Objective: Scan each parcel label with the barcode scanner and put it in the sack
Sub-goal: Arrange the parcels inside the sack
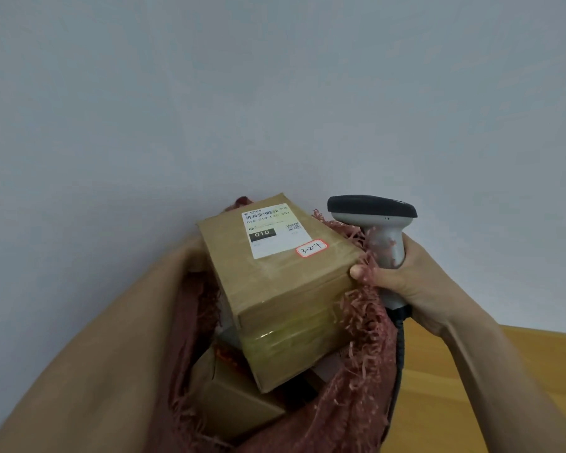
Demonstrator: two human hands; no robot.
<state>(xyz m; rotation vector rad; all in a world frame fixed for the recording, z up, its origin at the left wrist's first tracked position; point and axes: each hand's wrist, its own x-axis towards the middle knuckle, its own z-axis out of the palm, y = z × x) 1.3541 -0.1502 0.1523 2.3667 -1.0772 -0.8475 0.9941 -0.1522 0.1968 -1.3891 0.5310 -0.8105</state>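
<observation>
plain pale grey-blue wall (275,93) fills top & most of view. wooden surface (471,387), yellowish-orange w/ faint grain, at bottom right, its far edge meeting the wall. nothing else non-task can be made out.

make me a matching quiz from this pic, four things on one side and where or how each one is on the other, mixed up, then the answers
Things:
1. scanner
2. labelled parcel
3. sack
4. plain box

Places or states:
a. dark red, frayed edge, mouth held open
b. tilted, lower end inside the sack's mouth
c. gripped in the right hand, head up
d. deep inside the sack, under the other box

Pairs: 1-c, 2-b, 3-a, 4-d
</observation>
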